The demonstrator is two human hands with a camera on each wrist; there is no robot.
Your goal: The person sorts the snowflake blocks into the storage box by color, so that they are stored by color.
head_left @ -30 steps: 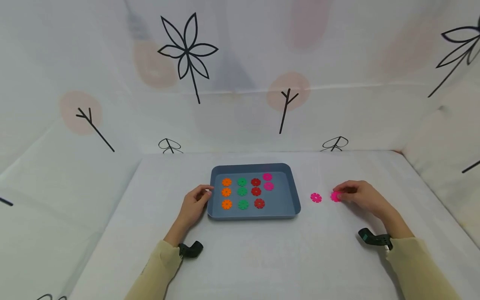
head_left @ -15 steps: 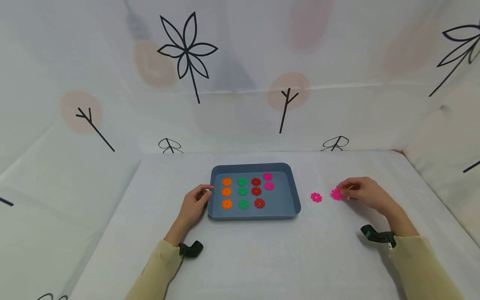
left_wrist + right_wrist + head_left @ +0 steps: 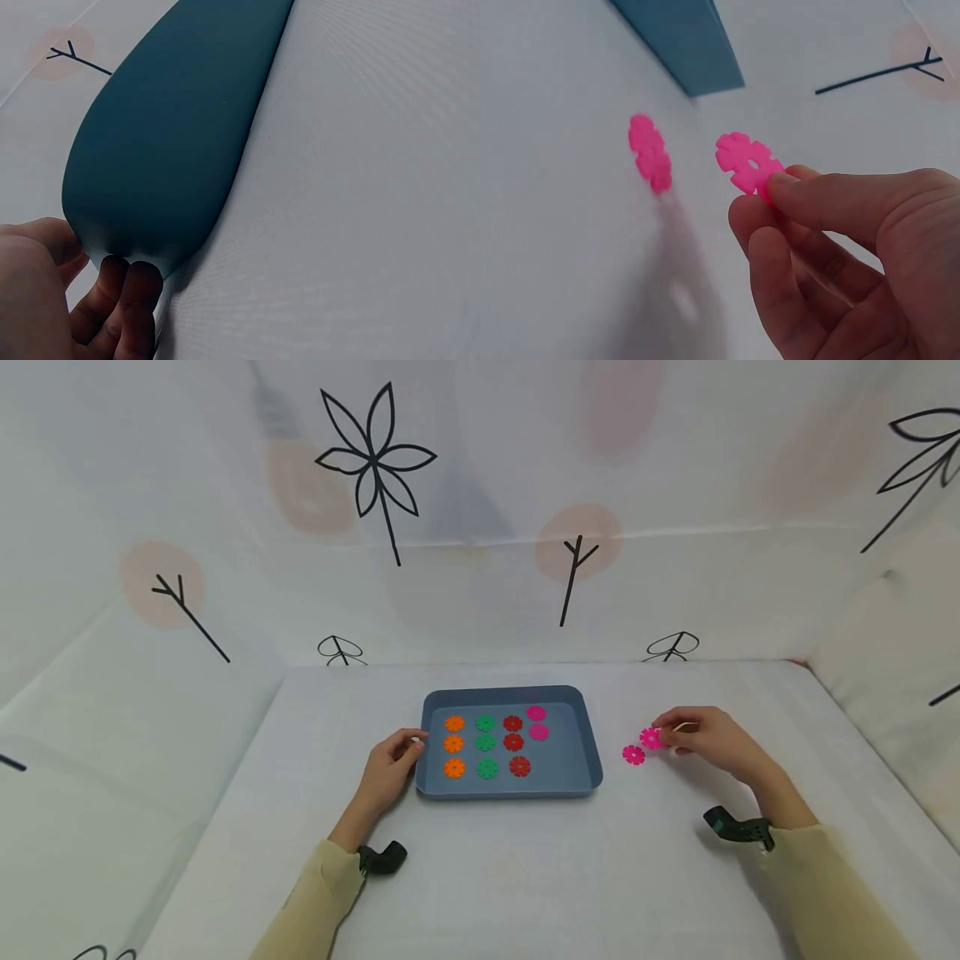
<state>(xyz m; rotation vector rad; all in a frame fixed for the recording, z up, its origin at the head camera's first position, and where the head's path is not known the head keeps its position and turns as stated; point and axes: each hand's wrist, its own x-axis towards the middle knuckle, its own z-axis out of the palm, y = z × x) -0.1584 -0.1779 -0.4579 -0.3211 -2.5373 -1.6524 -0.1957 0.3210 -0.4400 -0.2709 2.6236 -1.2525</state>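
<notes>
Between thumb and fingers my right hand (image 3: pixel 708 739) pinches a pink notched plastic disc (image 3: pixel 748 161), raised over the white table. Beside it on the table lies a second pink disc (image 3: pixel 633 755); in the right wrist view it stays apart from the held one. My left hand (image 3: pixel 390 766) grips the left end of the blue-grey tray (image 3: pixel 570 768), fingertips against the outer wall in the left wrist view. Inside the tray are columns of orange discs (image 3: pixel 453 744), green discs (image 3: pixel 486 742) and red discs (image 3: pixel 513 742), plus two pink discs (image 3: pixel 537 732) toward the back.
White cloth covers the table (image 3: pixel 510 877). A patterned cloth backdrop (image 3: pixel 465 593) rises behind it and along both sides. The tray's right wall stands just left of the loose pink disc.
My right hand has lifted the pink disc from the table and carried it a little left, close to the other loose disc. The left hand and the tray stay put.
</notes>
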